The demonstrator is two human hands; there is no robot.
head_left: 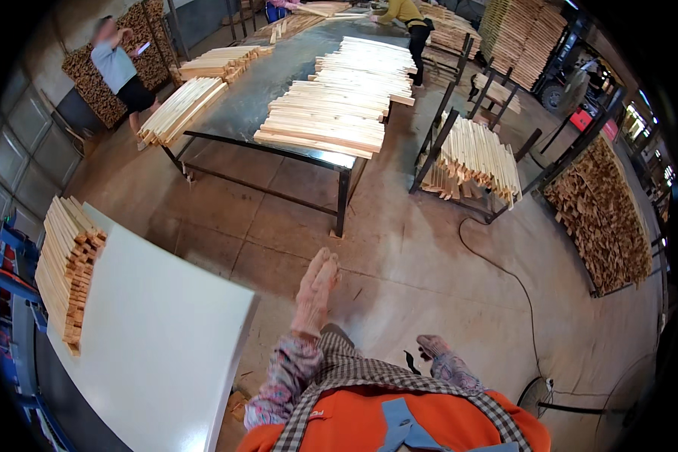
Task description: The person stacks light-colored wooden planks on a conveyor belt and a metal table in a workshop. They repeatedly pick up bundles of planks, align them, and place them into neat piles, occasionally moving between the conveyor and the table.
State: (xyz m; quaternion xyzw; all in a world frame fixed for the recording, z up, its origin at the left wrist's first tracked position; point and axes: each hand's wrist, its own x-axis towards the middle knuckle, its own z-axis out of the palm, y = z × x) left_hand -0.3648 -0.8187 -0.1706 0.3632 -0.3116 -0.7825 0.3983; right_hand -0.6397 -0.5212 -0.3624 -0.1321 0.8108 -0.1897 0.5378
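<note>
My left hand (316,292), in a pale pinkish glove, is stretched out ahead of my body over the floor. Its fingers are extended and hold nothing. Lower and to the right, my right hand (432,346) hangs beside my checked apron, its fingers loosely bent and nothing visible in them. Neither hand touches any wood. Left of my left arm stands a white-topped table (158,309), with a stack of wooden strips (71,264) at its far left end. Ahead, a metal-topped table (267,105) carries long rows of pale wooden strips (328,109).
A rack of wooden strips (474,162) stands ahead to the right, and a large wood stack (603,218) beyond it. A black cable (516,279) crosses the floor. Blue machinery (11,301) borders the left. One person (117,68) stands far left; another (403,19) leans over the far table.
</note>
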